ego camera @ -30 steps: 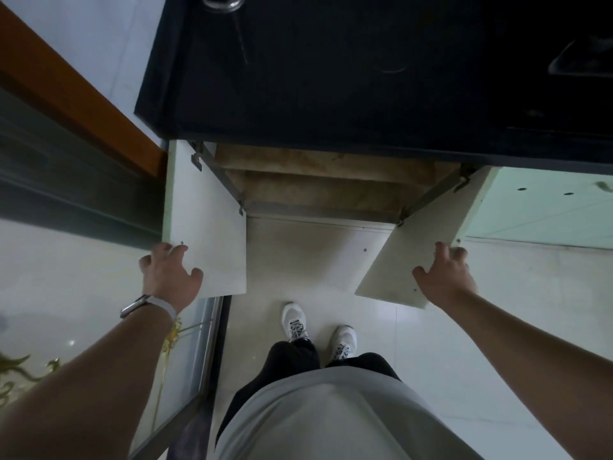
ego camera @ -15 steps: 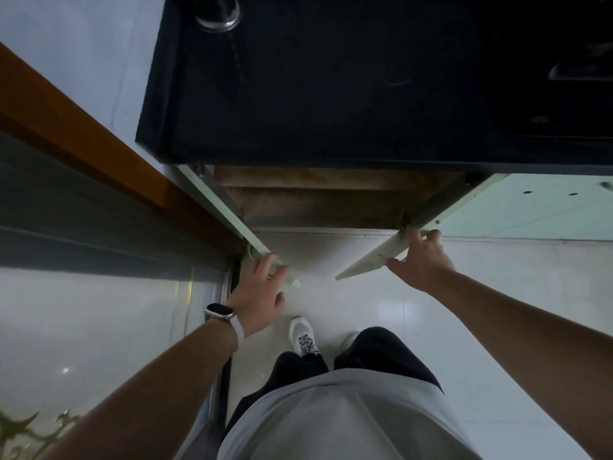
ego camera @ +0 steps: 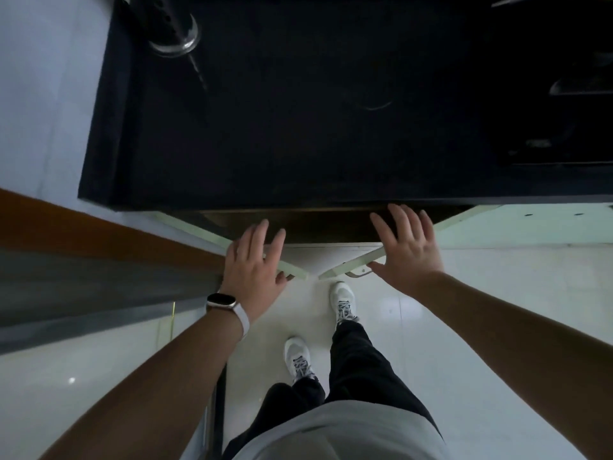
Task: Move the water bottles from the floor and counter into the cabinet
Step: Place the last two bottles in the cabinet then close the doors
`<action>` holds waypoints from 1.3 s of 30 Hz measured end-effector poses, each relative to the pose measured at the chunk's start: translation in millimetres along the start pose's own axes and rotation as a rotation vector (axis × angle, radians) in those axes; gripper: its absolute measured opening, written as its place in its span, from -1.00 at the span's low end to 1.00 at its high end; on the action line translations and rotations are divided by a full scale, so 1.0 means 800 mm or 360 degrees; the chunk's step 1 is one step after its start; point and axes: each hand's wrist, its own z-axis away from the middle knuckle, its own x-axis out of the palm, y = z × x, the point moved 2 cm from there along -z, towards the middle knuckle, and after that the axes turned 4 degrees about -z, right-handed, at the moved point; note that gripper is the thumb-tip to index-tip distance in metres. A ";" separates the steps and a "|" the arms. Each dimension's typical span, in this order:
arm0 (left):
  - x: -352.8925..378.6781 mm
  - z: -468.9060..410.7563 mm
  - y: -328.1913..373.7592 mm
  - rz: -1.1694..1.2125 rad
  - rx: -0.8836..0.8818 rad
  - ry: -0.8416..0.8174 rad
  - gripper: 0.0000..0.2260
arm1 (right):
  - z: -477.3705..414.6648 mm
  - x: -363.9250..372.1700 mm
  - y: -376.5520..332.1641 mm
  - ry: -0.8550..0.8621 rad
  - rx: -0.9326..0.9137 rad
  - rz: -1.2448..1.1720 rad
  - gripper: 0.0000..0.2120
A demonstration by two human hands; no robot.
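On cabinet doors: L hand, R hand flat.

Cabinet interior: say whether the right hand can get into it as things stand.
Probably not. The right hand lies flat against the right door, which nearly meets the left door, leaving only a narrow gap to the cabinet interior.
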 end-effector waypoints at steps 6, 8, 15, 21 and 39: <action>0.005 -0.067 0.011 -0.0054 -0.0046 0.0177 -0.15 | -0.057 0.005 0.008 0.0085 -0.0099 -0.0068 -0.05; 0.008 -0.088 0.011 -0.0069 -0.0084 0.0198 -0.20 | -0.076 0.005 0.010 0.0140 -0.0090 -0.0110 -0.11; 0.007 -0.136 0.014 -0.0092 -0.0173 0.0273 -0.33 | -0.109 0.005 0.011 0.0269 -0.0006 -0.0164 -0.37; -0.002 -0.141 0.017 -0.0098 -0.0203 0.0236 -0.35 | -0.108 -0.001 0.009 0.0203 -0.0003 -0.0165 -0.36; -0.154 -0.036 0.005 0.0014 0.0066 0.0371 -0.56 | -0.021 -0.171 -0.035 0.0082 0.0068 -0.0051 -0.47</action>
